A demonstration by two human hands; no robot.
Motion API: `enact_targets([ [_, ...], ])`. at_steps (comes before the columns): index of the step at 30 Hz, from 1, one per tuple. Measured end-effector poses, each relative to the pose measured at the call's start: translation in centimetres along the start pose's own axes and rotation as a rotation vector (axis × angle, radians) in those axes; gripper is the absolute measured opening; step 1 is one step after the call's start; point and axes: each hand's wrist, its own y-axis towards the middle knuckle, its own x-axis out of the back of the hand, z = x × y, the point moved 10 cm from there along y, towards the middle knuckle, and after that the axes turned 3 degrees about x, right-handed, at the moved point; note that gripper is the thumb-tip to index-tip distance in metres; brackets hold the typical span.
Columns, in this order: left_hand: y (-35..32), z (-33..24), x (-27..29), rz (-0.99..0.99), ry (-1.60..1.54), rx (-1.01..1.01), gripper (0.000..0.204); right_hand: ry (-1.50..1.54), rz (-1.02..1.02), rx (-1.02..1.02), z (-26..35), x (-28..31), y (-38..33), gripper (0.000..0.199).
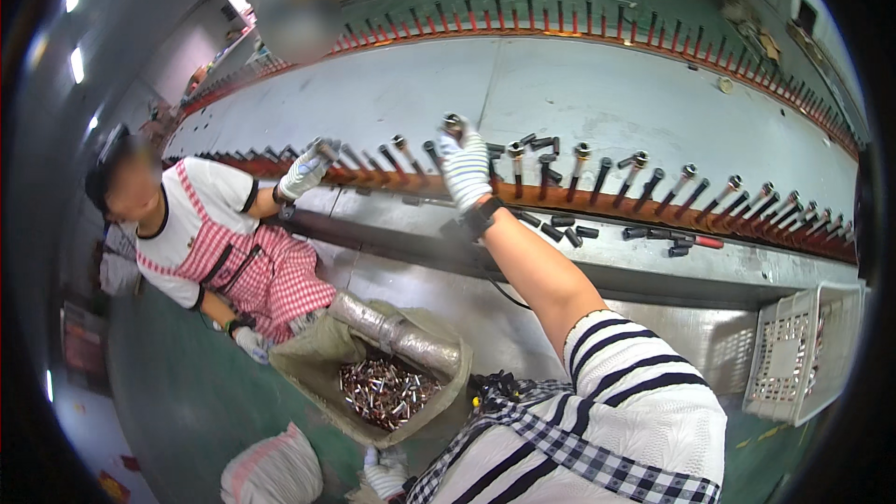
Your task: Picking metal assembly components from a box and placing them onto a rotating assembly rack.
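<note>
My right hand [464, 166], in a striped white glove, is raised at the near edge of the long grey table. Its fingers are closed round a small metallic cylindrical piece [453, 121]. Beside it runs a row of upright rods, some black, some topped with shiny metal-ended pieces [581, 151]. Low in the view, my gloved left hand [385, 471] is beside the lower rim of an open sack [289, 364]; its fingers show too little to read. Inside the sack lie many small shiny red-brown and silver pieces [387, 394].
A co-worker in a checked apron [289, 285] stands at left, one gloved hand [306, 173] at the rods. Loose black tubes [560, 221] lie along the ledge. At right stands a white plastic crate [779, 355]; a pale stuffed sack [273, 469] is on the floor.
</note>
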Motion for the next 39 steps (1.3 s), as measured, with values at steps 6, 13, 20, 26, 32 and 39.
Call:
enact_targets([
  [6, -4.5, 1.6, -4.6, -0.145, 0.089, 0.182, 0.021, 0.019, -0.141, 0.398, 10.6, 6.4, -5.9, 0.031],
  [13, -2.9, 1.0, -4.4, -0.113, 0.238, 0.043, 0.022, -0.430, -0.322, 0.028, 0.3, 11.1, -3.0, 0.037],
  [20, -2.3, 0.8, -1.7, -0.102, 0.242, 0.217, 0.017, 0.563, -0.061, -0.268, -4.4, 2.4, -2.5, 0.041],
  [26, -3.8, 0.0, -3.8, -0.170, 0.320, 0.125, 0.021, 0.583, 0.058, 0.095, 5.7, -3.5, -0.8, 0.036],
  [32, -4.0, 0.5, -3.4, -0.152, 0.291, 0.117, 0.020, 0.125, -0.346, 0.588, 11.5, 5.4, -6.6, 0.033],
  [39, -3.2, -0.6, -0.2, -0.177, 0.326, 0.133, 0.020, -0.008, -0.081, 0.182, 1.1, 5.5, -2.7, 0.047],
])
